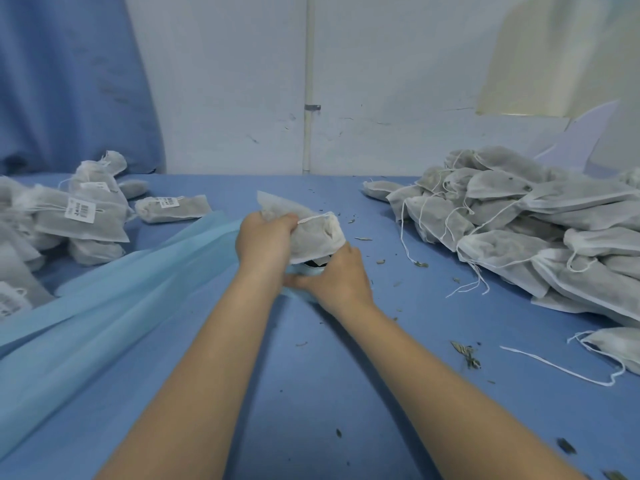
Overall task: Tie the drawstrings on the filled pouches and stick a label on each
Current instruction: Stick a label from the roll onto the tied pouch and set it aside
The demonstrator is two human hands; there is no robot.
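blue table [311, 393] w/ pouch piles [540, 230], light-blue sheet [114, 299], herb bits [465, 351].

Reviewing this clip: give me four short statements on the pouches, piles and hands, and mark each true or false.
1. The left hand grips a pouch. True.
2. The pile on the right carries labels. False: no labels show there; its drawstrings hang loose.
3. The labelled pouches lie on the left. True.
4. The right hand rests flat on the table, away from the pouch. False: it is just below the held pouch, fingers curled at light blue material.
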